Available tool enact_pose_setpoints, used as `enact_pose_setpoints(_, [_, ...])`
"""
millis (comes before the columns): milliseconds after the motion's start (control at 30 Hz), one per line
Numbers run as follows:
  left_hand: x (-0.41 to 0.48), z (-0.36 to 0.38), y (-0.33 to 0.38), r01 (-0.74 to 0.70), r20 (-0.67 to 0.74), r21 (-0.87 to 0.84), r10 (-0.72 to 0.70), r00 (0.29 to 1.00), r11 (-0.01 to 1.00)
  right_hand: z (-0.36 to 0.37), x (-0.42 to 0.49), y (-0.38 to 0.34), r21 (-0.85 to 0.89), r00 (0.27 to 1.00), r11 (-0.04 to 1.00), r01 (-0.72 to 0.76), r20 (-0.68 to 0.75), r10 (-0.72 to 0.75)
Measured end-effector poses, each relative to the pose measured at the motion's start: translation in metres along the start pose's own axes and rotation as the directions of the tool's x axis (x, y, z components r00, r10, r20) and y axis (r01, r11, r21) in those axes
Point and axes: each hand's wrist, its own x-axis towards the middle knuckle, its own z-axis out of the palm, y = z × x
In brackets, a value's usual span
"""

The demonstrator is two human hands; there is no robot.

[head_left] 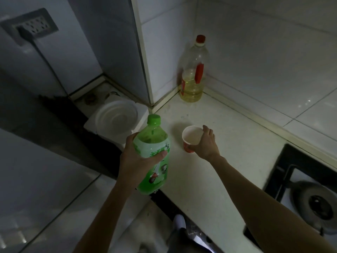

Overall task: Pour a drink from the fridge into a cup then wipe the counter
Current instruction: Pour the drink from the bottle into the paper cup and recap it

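Note:
My left hand grips a green plastic drink bottle round its upper body. Its green cap is on, and the bottle hangs upright over the left edge of the pale counter. A small paper cup, red outside and white inside, stands on the counter just right of the bottle. My right hand holds the cup from the right side, fingers round its rim and wall. What is inside the cup is too dim to tell.
A large clear oil bottle with a red cap stands in the tiled back corner. A gas stove burner is set in the counter at the right. A white bucket lid lies on the floor left of the counter, beside a dark cabinet.

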Motion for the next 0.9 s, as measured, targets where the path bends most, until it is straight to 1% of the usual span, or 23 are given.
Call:
enact_pose_setpoints(100, [0.005,-0.001,0.000,-0.005,0.020,0.018,0.004,1.000,1.000,0.010,-0.001,0.001,0.031,0.999,0.999,0.022,-0.049,-0.021])
enact_pose_setpoints(200, [0.008,-0.003,-0.001,-0.019,0.060,-0.009,0.019,0.998,1.000,0.011,-0.009,-0.001,0.060,0.994,0.998,0.014,-0.106,-0.008])
enact_pose_setpoints(333, [0.010,-0.004,0.000,-0.091,0.119,0.006,0.090,0.989,0.996,0.006,-0.037,-0.005,0.090,0.984,0.996,0.022,-0.179,-0.006])
enact_pose_setpoints(433, [0.007,0.003,0.005,-0.163,0.209,0.040,0.152,0.966,0.986,-0.002,-0.074,-0.004,0.140,0.959,0.990,0.000,-0.281,0.040])
enact_pose_setpoints(533, [-0.002,0.015,0.006,-0.236,0.308,0.036,0.214,0.927,0.971,-0.011,-0.117,0.004,0.184,0.928,0.983,-0.023,-0.362,0.089])
enact_pose_setpoints(667, [-0.032,0.038,0.010,-0.304,0.470,0.008,0.265,0.842,0.953,-0.018,-0.182,0.024,0.284,0.873,0.955,-0.088,-0.439,0.211])
enact_pose_setpoints(767, [-0.065,0.061,0.012,-0.343,0.601,-0.029,0.291,0.744,0.939,-0.020,-0.234,0.048,0.313,0.823,0.938,-0.149,-0.486,0.293])
enact_pose_setpoints(833, [-0.089,0.077,0.012,-0.351,0.676,-0.053,0.292,0.677,0.935,-0.023,-0.268,0.067,0.365,0.770,0.909,-0.200,-0.514,0.377])
enact_pose_setpoints(900, [-0.117,0.092,0.012,-0.360,0.741,-0.067,0.288,0.607,0.931,-0.025,-0.302,0.087,0.422,0.698,0.874,-0.242,-0.549,0.459])
